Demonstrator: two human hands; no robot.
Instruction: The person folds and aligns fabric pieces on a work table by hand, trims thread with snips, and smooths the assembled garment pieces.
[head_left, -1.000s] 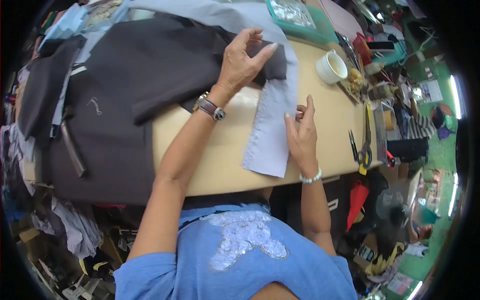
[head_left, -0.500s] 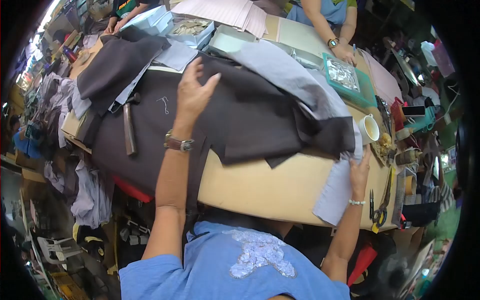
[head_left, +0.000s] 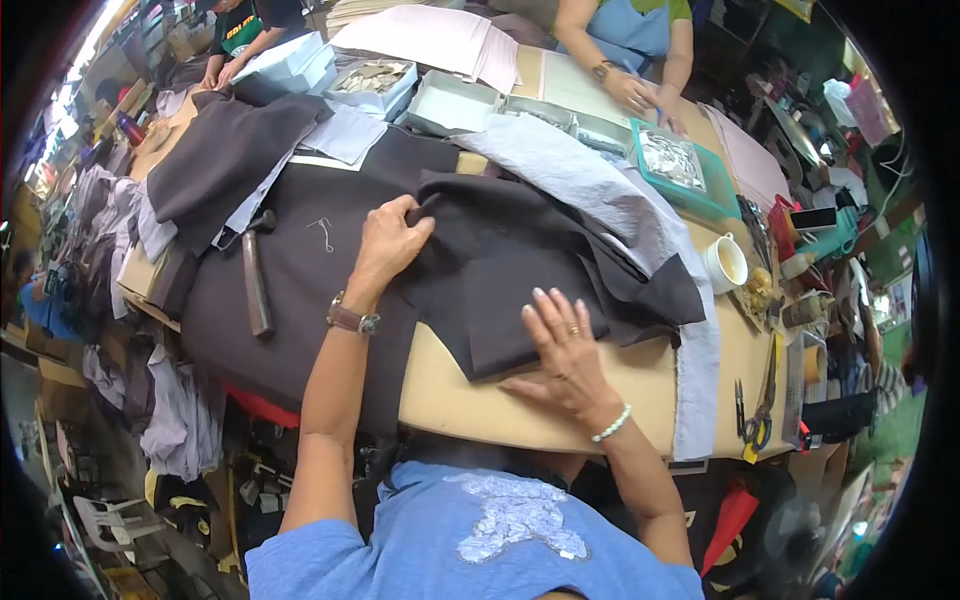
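Dark brown fabric (head_left: 520, 260) lies bunched and folded over the table, with a pale grey cloth (head_left: 560, 165) along its far side that runs down to the right edge. My left hand (head_left: 392, 245) pinches the fabric's left edge, fingers closed and the edge slightly lifted. Flat on the near edge of the same fabric rests my right hand (head_left: 567, 355), fingers spread, its thumb side over the bare tabletop. To the left, a hammer (head_left: 256, 275) and a small piece of white thread (head_left: 323, 233) lie on another dark fabric spread (head_left: 300, 290).
A cup (head_left: 726, 262) stands right of the cloth, near scissors (head_left: 763, 420). Across the table are white boxes (head_left: 455, 103), a teal tray (head_left: 715, 195) and stacked pink sheets (head_left: 430, 40). Two people work at the far side; one person's hands (head_left: 650, 98) are behind the tray.
My left hand has come down and closed on the dark fabric. My right hand has let go of the grey cloth at the right and moved left onto the fabric, which has shifted nearer.
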